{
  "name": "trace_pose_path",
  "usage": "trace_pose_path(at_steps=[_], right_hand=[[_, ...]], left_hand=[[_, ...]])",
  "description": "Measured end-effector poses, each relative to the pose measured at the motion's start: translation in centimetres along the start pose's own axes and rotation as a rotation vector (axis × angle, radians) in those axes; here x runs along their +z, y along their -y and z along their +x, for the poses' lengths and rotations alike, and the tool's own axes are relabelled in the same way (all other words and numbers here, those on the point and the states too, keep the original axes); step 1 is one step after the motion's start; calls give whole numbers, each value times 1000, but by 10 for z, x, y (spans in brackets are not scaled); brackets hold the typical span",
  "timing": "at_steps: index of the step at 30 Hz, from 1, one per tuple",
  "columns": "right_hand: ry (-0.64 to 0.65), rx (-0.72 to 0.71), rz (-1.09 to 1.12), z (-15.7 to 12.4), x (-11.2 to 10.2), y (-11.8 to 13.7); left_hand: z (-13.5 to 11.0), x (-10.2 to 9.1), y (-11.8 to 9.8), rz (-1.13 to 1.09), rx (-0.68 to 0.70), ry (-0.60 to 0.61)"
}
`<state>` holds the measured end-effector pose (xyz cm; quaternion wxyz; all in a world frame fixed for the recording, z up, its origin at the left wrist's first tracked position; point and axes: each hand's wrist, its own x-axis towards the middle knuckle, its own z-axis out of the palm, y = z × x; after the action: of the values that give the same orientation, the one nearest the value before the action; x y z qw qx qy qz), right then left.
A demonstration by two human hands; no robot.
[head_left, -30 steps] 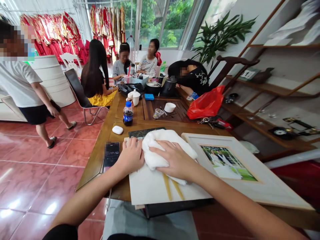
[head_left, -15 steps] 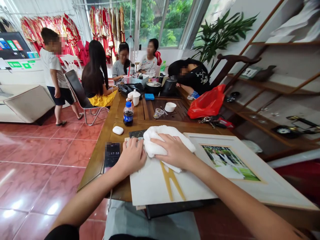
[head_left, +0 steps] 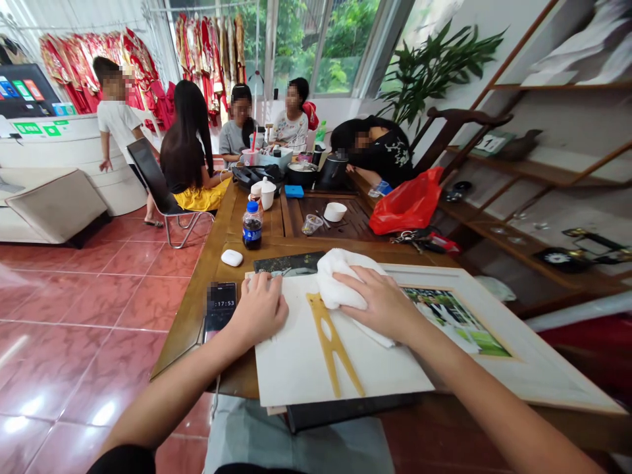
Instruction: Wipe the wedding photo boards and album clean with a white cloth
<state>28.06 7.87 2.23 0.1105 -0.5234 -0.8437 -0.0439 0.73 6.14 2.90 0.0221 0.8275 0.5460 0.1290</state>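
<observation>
My right hand (head_left: 378,299) is closed on a bunched white towel (head_left: 340,276), which lies on a white board (head_left: 296,368). On the board's left side rests my left hand (head_left: 261,306), fingers lying over its far left corner, with no object visible in it. A yellow Y-shaped figure (head_left: 328,342) shows on the board's surface between my hands. The towel's lower edge trails out beneath my right wrist. Partly covered by my right forearm is a white frame (head_left: 553,375) with a photo (head_left: 459,322) of people on grass.
A phone (head_left: 220,303) and a white earbud case (head_left: 232,257) lie left of the board. Beyond stand a blue-capped bottle (head_left: 251,227), a white bowl (head_left: 335,211) and a red plastic bag (head_left: 407,204). Several people sit around the far end; one stands at left.
My right hand has slid the towel to the right, uncovering more of the yellow figure and a dark patterned panel behind the board. My left hand stays put. The standing person has turned away.
</observation>
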Motion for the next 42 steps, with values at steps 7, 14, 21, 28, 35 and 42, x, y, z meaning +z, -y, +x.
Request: trace_pose_path(at_steps=[7,14,21,28,35,42], right_hand=[[-47,-78,13,-43,0,7],[-112,-116,26,-102,0,17],[-149,-150,32,-130,-3,25],[-201,-212,36,-127,-5,38],[-205,-252,36,-123,-5,56],[-172,-288,55,-112,-8,77]], left_hand=[[0,-1,-1,12,-7,3],[0,0,0,1,3,-9],[0,1,0,1,5,-8],[0,-1,-2,8,-11,8],[-1,-2,-2,7,-5,4],[-1,-1,-2,-12,-7,2]])
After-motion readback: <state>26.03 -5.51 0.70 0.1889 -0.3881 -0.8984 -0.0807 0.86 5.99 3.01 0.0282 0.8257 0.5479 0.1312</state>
